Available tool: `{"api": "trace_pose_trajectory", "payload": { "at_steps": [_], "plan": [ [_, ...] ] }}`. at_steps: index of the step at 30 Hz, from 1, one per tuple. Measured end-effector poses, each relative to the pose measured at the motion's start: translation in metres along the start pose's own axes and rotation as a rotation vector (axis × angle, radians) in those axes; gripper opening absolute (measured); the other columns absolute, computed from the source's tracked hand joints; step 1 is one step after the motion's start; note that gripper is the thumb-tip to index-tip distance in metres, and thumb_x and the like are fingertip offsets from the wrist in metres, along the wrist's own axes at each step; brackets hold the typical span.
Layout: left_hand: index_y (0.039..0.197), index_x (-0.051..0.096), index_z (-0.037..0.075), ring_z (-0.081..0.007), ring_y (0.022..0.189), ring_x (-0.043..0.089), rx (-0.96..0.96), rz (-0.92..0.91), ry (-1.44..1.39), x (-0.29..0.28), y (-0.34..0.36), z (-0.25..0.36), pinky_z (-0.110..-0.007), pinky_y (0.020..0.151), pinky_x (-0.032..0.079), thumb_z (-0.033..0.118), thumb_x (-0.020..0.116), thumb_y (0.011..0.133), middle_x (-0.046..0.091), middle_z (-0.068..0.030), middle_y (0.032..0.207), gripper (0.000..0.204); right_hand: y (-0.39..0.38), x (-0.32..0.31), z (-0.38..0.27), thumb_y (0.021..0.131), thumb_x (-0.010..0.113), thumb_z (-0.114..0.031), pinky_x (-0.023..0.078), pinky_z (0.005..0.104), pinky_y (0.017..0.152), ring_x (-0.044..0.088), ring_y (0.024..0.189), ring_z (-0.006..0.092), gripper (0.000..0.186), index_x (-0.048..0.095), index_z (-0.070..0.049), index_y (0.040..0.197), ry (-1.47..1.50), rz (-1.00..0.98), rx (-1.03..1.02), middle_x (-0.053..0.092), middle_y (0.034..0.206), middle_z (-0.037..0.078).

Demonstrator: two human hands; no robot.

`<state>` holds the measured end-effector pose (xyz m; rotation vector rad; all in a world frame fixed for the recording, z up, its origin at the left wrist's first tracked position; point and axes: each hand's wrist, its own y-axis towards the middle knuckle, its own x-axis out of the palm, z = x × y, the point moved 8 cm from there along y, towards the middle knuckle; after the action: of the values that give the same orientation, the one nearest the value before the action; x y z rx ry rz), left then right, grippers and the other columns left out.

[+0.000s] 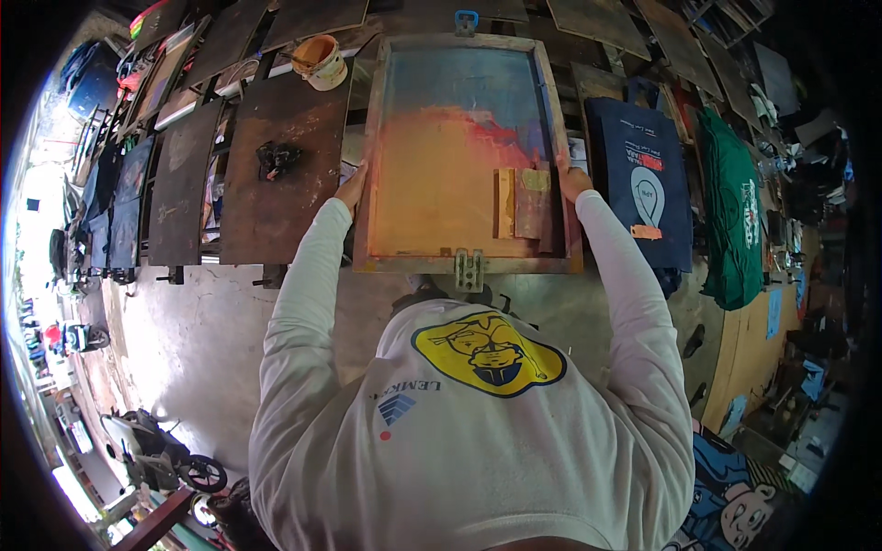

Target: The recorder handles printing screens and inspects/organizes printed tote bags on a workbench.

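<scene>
A wooden-framed printing screen (441, 170) lies in front of me, its mesh stained orange, pink and blue-grey. Worn flat strips (531, 209) rest inside its right part. A metal clamp (469, 269) is on the near edge and a smaller clip (467, 25) on the far edge. My left hand (351, 188) grips the frame's left side, fingers partly hidden, and my right hand (577, 182) grips the right side.
Dark boards (266, 211) line the bench, with a paint bucket (323, 73) and a crumpled black item (277, 160). Navy fabric (648, 156) and green fabric (728, 230) lie at right. Parked motorbikes (161, 445) stand lower left on the concrete floor (202, 340).
</scene>
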<state>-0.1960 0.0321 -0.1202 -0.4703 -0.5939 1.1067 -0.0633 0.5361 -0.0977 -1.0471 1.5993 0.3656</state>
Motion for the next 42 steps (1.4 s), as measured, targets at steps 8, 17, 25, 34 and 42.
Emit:
{"api": "trace_pose_trajectory", "payload": {
  "at_steps": [8, 17, 25, 34, 42],
  "plan": [
    [0.148, 0.041, 0.009, -0.0242, 0.127, 0.052, 0.007, 0.02, 0.128, 0.0, -0.001, 0.01, -0.036, 0.106, 0.04, 0.064, 0.042, 0.095, 0.052, -0.0104, 0.142, 0.076, 0.005, -0.019, -0.004, 0.094, 0.018, -0.072, 0.041, 0.0491, 0.103, 0.055, 0.117, 0.048, 0.097, 0.064, 0.01, 0.114, -0.03, -0.097, -0.06, 0.06, 0.116, 0.037],
    [0.134, 0.053, -0.004, -0.0319, 0.126, 0.053, 0.098, 0.132, 0.224, -0.032, 0.051, -0.015, -0.039, 0.104, 0.04, 0.064, 0.038, 0.096, 0.055, -0.023, 0.136, 0.08, -0.003, -0.007, 0.008, 0.084, 0.021, -0.085, 0.039, 0.048, 0.104, 0.051, 0.123, 0.0482, 0.111, 0.057, 0.012, 0.124, 0.164, -0.072, 0.024, 0.056, 0.122, 0.038],
    [0.133, 0.051, -0.008, -0.0411, 0.123, 0.053, 0.327, 0.469, 0.734, -0.003, 0.0, 0.037, -0.042, 0.101, 0.042, 0.065, 0.041, 0.095, 0.056, -0.0307, 0.13, 0.083, -0.009, -0.035, 0.022, 0.084, 0.03, -0.083, 0.041, 0.0469, 0.103, 0.053, 0.12, 0.047, 0.105, 0.063, 0.011, 0.117, 0.163, 0.035, 0.095, 0.058, 0.119, 0.036],
    [0.115, 0.062, -0.01, -0.0476, 0.116, 0.054, 0.345, 0.497, 0.776, -0.002, -0.033, 0.038, -0.047, 0.1, 0.042, 0.066, 0.034, 0.095, 0.06, -0.0355, 0.114, 0.084, -0.031, -0.026, 0.024, 0.091, 0.036, -0.072, 0.043, 0.0449, 0.098, 0.055, 0.116, 0.0479, 0.089, 0.063, 0.01, 0.116, 0.284, 0.101, 0.009, 0.06, 0.116, 0.035],
    [0.106, 0.066, -0.009, -0.049, 0.11, 0.056, 0.431, 0.587, 0.786, 0.001, -0.067, 0.072, -0.048, 0.095, 0.044, 0.065, 0.034, 0.096, 0.061, -0.0366, 0.109, 0.081, -0.051, -0.054, 0.005, 0.095, 0.046, -0.063, 0.042, 0.0333, 0.098, 0.059, 0.113, 0.0289, 0.078, 0.057, 0.008, 0.127, 0.595, 0.077, -0.008, 0.064, 0.119, 0.021]
  ]
}}
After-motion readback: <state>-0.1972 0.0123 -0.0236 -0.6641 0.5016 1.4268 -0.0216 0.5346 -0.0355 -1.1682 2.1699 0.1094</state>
